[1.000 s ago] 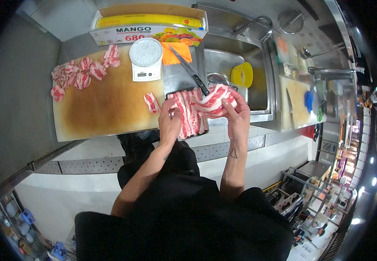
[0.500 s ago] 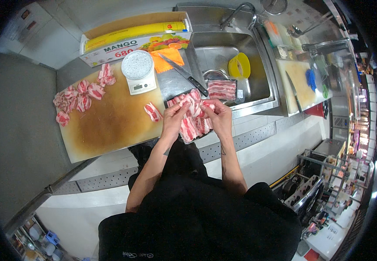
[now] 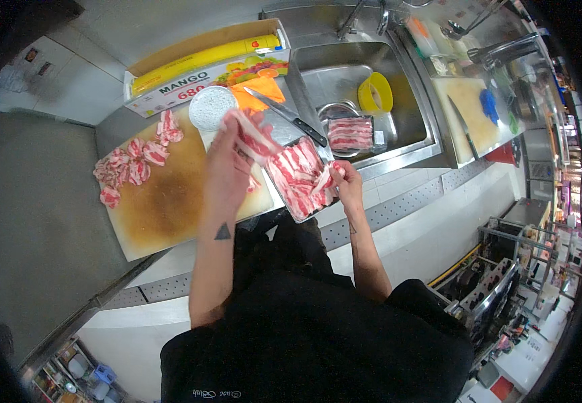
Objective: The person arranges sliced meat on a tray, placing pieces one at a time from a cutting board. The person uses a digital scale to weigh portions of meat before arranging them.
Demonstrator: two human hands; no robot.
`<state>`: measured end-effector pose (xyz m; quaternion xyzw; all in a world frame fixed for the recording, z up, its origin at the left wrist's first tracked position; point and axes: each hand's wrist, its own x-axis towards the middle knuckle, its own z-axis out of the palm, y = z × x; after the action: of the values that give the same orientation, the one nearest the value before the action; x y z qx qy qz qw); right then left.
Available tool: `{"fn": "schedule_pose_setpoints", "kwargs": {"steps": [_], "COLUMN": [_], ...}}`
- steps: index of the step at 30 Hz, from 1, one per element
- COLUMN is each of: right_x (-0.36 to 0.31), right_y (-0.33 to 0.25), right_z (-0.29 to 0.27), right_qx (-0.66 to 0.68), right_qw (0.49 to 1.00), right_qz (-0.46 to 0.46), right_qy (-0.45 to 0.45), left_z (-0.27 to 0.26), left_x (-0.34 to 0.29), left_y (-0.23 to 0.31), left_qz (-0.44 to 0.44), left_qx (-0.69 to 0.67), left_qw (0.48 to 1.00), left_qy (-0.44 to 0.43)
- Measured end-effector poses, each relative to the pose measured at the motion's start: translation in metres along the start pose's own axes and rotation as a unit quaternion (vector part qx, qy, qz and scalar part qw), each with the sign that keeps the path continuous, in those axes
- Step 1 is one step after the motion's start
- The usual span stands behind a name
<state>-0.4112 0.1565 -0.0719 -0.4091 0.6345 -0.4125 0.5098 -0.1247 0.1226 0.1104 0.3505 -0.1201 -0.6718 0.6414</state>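
Pink-and-white sliced raw meat (image 3: 299,176) is lying packed in a black tray at the counter edge; left hand (image 3: 229,160) is lifting a pinched strip (image 3: 254,139) toward eleven o'clock, right hand (image 3: 346,183) gripping another strip (image 3: 323,180) at three o'clock, apparently peeling slices apart.

Cardboard fruit carton (image 3: 203,70) at back of counter, behind cutting board: long rectangular box, white front panel with red lettering and printed orange and green fruit, yellow roll lying inside. Black rectangular meat tray (image 3: 299,176) at counter's front edge, packed with red-and-white slices. Second, smaller black meat tray (image 3: 350,133) in steel sink, beside yellow cup.
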Motion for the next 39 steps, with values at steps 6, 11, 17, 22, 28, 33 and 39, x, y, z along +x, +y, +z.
{"fn": "schedule_pose_setpoints", "kwargs": {"steps": [6,11,17,22,28,33,39], "right_x": [0.000,-0.004,-0.012,-0.010,-0.008,-0.018,-0.037], "right_y": [0.021,0.018,0.012,0.011,0.004,-0.032,-0.138], "right_z": [0.004,0.002,-0.001,-0.002,0.003,0.006,0.032], "right_qx": [-0.031,-0.011,0.006,-0.001,0.003,-0.025,0.020], "right_qw": [0.999,1.000,0.999,1.000,0.999,0.996,0.991], "right_qz": [0.011,0.013,0.039,0.029,0.023,0.058,-0.023], "right_qy": [-0.011,-0.012,-0.016,-0.012,-0.025,-0.065,-0.132], "left_z": [-0.007,-0.050,-0.130,-0.178,-0.174,-0.146,-0.087], "left_x": [0.083,0.142,0.179,0.192,0.204,0.158,0.009], "left_y": [0.081,0.100,0.074,0.040,0.042,0.036,-0.060], "left_qz": [0.035,0.018,-0.002,0.040,0.258,0.350,0.116], "left_qx": [0.207,0.292,0.315,0.448,0.792,0.721,0.472], "left_qw": [0.978,0.956,0.948,0.886,0.548,0.588,0.828], "left_qy": [-0.015,-0.037,0.047,0.108,0.077,0.110,-0.281]}}
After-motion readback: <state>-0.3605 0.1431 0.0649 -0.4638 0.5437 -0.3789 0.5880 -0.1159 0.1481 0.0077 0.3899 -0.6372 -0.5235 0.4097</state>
